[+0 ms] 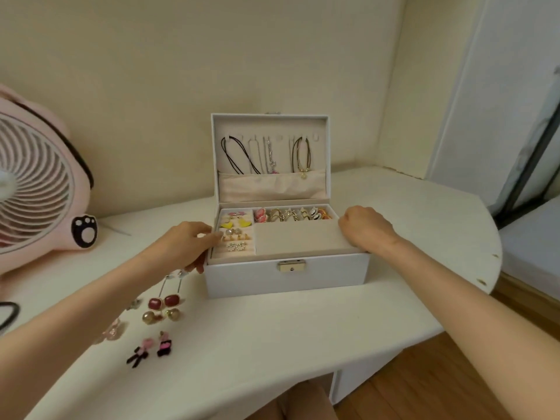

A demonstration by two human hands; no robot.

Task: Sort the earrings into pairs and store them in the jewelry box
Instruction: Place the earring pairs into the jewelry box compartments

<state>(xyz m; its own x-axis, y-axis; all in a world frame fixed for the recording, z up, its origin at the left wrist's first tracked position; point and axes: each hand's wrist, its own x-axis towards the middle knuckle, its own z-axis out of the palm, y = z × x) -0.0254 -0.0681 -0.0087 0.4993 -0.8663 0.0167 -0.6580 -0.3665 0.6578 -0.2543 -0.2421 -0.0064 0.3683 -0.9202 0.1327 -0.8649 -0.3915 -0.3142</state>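
A white jewelry box (pixel 248 278) stands open on the table, necklaces hanging inside its lid. Its left slots hold earring pairs: pink, yellow (pixel 237 222), pearl, gold and sparkly ones. Rings fill the top right row. My left hand (pixel 188 244) grips the box's left edge, fingers over the rim and thumb on the outer wall. My right hand (pixel 365 228) has its fingers curled on the box's right edge. Loose on the table to the left lie dark red square earrings (pixel 165 301), bronze pearl earrings (pixel 160 316), pink-and-black earrings (pixel 151 350) and long drop earrings (pixel 172 283).
A pink fan (pixel 33 189) with a paw-print cushion stands at the far left. A black hair tie (pixel 7 313) lies near the left edge. The white table (pixel 303 328) curves off at the right, with wooden floor below.
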